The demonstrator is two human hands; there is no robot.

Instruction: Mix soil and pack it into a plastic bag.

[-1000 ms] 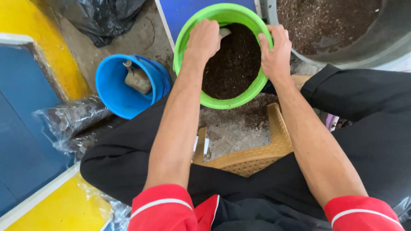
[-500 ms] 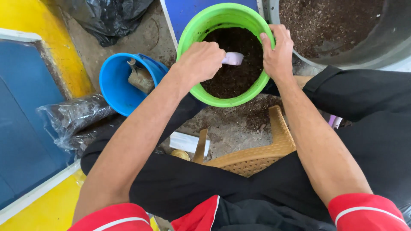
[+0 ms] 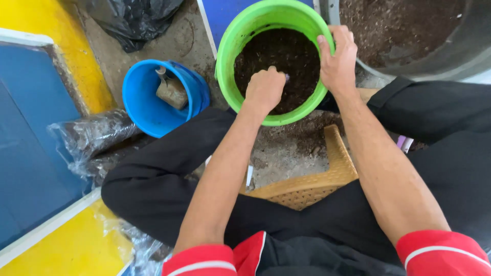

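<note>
Head view, left hand (image 3: 265, 89) fisted over dark soil (image 3: 296, 53), small pale object barely showing in its grip, right hand (image 3: 337, 59) clamped on green pot (image 3: 230, 46) rim

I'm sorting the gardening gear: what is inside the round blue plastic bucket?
Inside the blue plastic bucket a soil-caked hand trowel leans against the far wall, handle up. The bottom looks bare; whatever lies beneath the trowel blade is covered.

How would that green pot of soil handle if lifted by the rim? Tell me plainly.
The green pot looks nearly full of dark soil, so probably heavy for its size. Its thin plastic rim, gripped by the right hand, may flex under load. Broad and squat, it seems unlikely to tip when the left hand digs.
</note>
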